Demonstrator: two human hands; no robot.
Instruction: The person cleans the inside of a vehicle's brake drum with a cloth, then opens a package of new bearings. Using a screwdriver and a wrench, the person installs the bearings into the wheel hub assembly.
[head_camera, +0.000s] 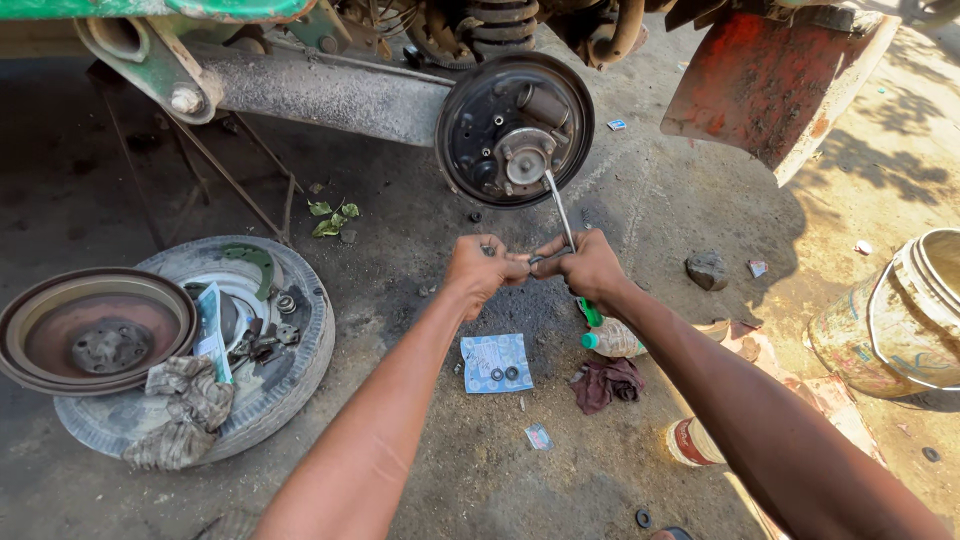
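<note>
Both hands, left hand (482, 268) and right hand (588, 262), pinch a thin bent steel tool (560, 212) by the round black brake plate (514, 130); a slip could drop small parts.

A flat, square blue-and-white packet (496, 362) lies on the ground at centre, with two small dark rings resting on it. Nearer and slightly right sits a small pale wrapper (539, 436). On the left, a long teal-and-white packet (210, 326) leans in the hollow of the tyre. Far off, beyond the brake plate, a tiny blue-and-white scrap (616, 125) lies flat. To the right, beside a stone, lies another small pale scrap (757, 268).
</note>
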